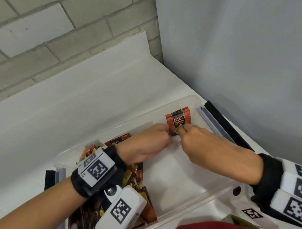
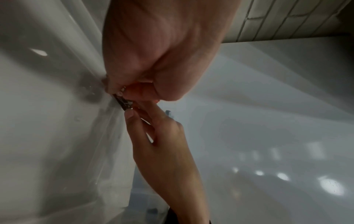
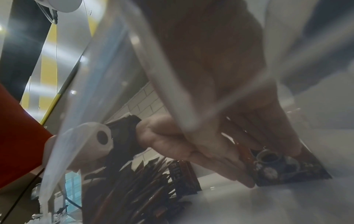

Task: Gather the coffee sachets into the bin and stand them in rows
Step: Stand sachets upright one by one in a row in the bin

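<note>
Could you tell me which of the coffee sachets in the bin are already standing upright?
The small stack of sachets in the far right corner, held by both hands; the others lie in a loose heap at the left end.

Cameras: head high, wrists low in the bin (image 1: 190, 102).
Head looks down; wrist views close, apparently facing each other, sharing sachets (image 1: 178, 120) at 12 o'clock.
</note>
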Demonstrator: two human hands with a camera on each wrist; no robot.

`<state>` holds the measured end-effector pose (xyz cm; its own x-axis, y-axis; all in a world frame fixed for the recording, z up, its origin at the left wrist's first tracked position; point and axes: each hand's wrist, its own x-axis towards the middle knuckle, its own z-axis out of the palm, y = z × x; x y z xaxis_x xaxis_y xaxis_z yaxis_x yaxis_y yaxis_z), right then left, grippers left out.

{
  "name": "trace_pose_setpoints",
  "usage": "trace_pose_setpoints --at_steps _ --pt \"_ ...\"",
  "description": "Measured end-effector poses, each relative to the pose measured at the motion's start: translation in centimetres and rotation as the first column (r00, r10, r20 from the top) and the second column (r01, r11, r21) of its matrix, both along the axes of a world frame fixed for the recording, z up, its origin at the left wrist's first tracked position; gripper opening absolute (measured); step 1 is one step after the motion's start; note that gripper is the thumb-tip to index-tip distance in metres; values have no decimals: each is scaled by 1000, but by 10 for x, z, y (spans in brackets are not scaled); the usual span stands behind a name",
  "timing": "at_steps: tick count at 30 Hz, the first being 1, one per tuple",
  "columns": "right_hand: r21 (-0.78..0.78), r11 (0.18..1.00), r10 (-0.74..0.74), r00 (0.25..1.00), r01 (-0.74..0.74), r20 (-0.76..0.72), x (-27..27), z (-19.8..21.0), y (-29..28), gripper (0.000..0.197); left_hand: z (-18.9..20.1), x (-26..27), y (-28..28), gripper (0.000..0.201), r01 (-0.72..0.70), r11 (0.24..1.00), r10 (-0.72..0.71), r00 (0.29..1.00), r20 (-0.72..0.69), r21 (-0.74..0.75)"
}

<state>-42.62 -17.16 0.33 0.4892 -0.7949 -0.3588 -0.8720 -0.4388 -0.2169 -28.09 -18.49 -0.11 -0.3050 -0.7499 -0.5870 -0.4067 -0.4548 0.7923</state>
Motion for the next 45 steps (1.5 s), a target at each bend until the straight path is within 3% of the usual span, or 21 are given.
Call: trace_pose_setpoints --at_steps 3,4,5,7,10,14,16,20,22,25,30,36,42,45 --pt "-28 1000 13 999 -12 31 0 2 -2 40 10 6 0 21 18 999 -21 996 92 35" --pt "-36 999 18 999 -16 50 -1 4 -3 37 14 10 0 19 44 998 -50 991 123 49" --pt "-39 999 22 997 -20 75 -2 7 -4 33 20 17 0 27 62 997 -69 988 136 55" --pt "-51 998 52 993 -47 109 -5 13 -5 26 38 36 7 24 61 998 -63 985 158 21" --pt "-58 994 104 977 -95 186 -11 24 -2 26 74 69 24 45 136 983 -99 956 276 -120" --pt "77 984 130 945 -160 299 -2 41 13 32 103 102 56 30 228 947 -111 894 434 -226" --pt "150 962 170 931 -227 322 9 43 23 30 103 110 72 33 292 935 -152 842 518 -201" --pt "275 908 225 921 -317 319 30 37 42 44 82 117 97 55 526 848 -305 594 744 -72" --pt "308 888 230 910 -341 345 38 32 50 48 70 119 104 75 546 836 -285 518 807 -55" --pt "311 885 210 893 -346 397 45 28 56 46 57 117 106 79 559 827 -238 445 863 -61" --pt "197 906 262 863 -374 432 59 18 61 39 50 114 99 52 582 810 -245 445 861 -70" --pt "150 919 271 860 -365 431 61 7 62 28 55 121 91 28 585 803 -263 519 814 -114" --pt "274 910 124 834 -313 538 54 17 49 15 77 124 82 21 534 825 -230 617 753 -185" --pt "357 887 -7 763 -294 646 47 23 43 12 93 125 72 15 442 867 -184 712 678 -229"
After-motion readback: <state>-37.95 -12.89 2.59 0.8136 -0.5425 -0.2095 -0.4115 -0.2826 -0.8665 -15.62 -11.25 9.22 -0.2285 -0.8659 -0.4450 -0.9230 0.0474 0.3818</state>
